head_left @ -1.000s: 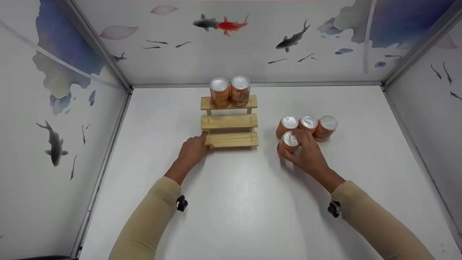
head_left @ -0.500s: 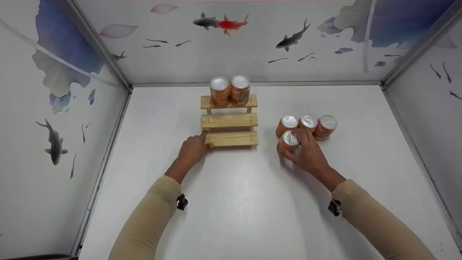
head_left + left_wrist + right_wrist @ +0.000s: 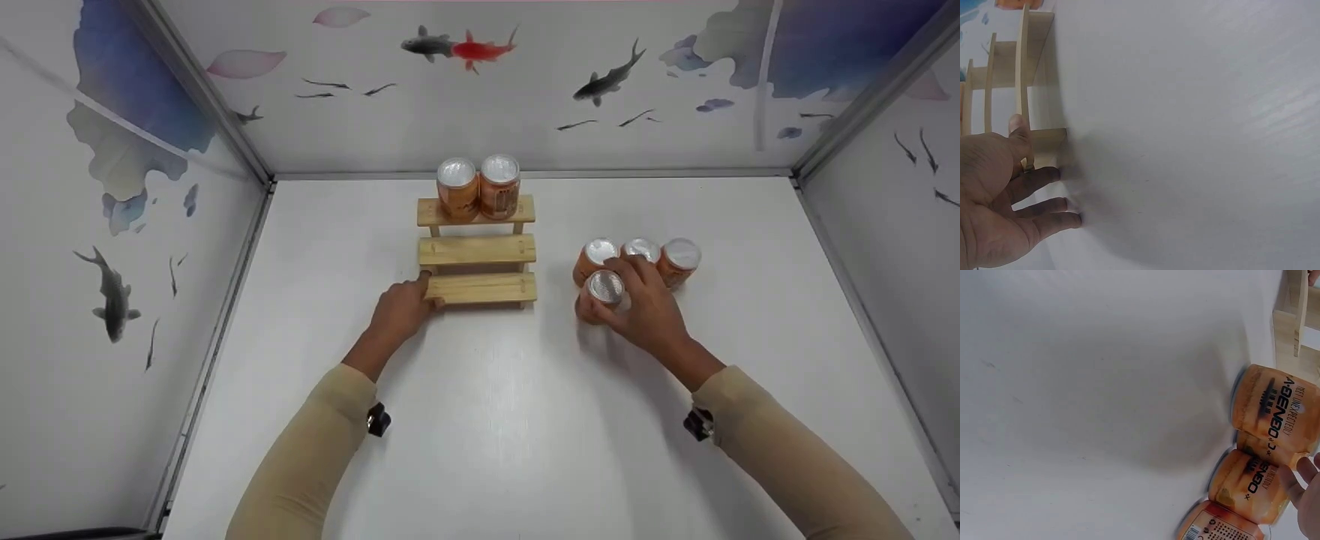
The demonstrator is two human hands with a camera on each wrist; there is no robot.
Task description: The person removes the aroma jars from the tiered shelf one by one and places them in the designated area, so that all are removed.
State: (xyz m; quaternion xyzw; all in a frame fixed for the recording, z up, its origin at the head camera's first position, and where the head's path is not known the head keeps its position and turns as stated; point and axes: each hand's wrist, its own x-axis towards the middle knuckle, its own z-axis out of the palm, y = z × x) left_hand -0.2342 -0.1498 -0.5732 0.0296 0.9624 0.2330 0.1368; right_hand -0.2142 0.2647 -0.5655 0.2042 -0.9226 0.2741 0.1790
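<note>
- Head view: we see the right hand (image 3: pixel 651 313) grip the front can (image 3: pixel 605 287), right of the rack (image 3: pixel 477 250).
- Three cans (image 3: pixel 642 246) crowd behind it.
- The left hand (image 3: pixel 403 309) pinches the rack's bottom step (image 3: pixel 487 289); two cans (image 3: pixel 499 189) occupy its top.

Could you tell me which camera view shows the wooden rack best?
The head view: the wooden rack is fully in frame, all three tiers showing. The left wrist view shows it sideways, cut off and partly behind the left hand; the right wrist view catches only part, upper right.
</note>
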